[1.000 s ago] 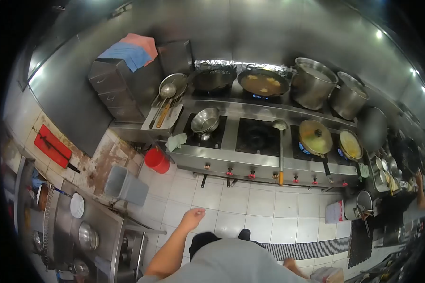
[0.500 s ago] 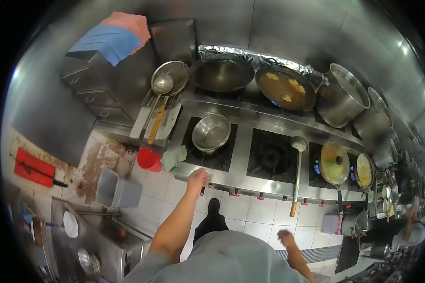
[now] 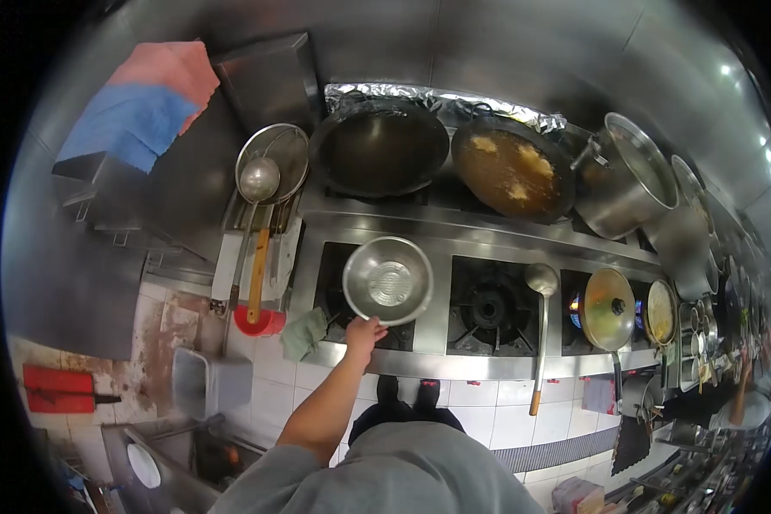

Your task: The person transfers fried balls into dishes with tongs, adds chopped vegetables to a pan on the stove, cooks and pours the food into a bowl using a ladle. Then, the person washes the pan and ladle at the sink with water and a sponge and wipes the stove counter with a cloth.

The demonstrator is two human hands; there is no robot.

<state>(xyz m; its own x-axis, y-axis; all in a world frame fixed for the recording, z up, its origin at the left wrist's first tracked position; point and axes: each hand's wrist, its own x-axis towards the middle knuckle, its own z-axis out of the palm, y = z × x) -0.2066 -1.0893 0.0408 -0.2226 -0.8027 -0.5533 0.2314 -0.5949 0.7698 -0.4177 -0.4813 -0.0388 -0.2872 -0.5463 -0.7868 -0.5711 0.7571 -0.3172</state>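
Observation:
My left hand (image 3: 365, 334) grips the near rim of a round steel bowl (image 3: 388, 282), fingers closed on its edge. The bowl sits over the front-left burner (image 3: 336, 287) of the stove, and its shiny inside faces up. To the left of the hand a pale green cloth (image 3: 304, 334) hangs over the stove's front edge. A ladle (image 3: 541, 334) with a wooden handle end lies to the right, beside the middle burner (image 3: 489, 309). My right hand is out of view.
Behind stand a dark wok (image 3: 379, 147), a wok of brown liquid with frying pieces (image 3: 516, 170) and a tall pot (image 3: 625, 176). A lidded pan (image 3: 606, 310) is over flame at right. Strainers (image 3: 271, 163) lie left. Another person's arm (image 3: 739, 394) shows far right.
My left hand has moved forward and up to the bowl and taken hold of its rim. My right hand has left the view. The stove now appears nearer.

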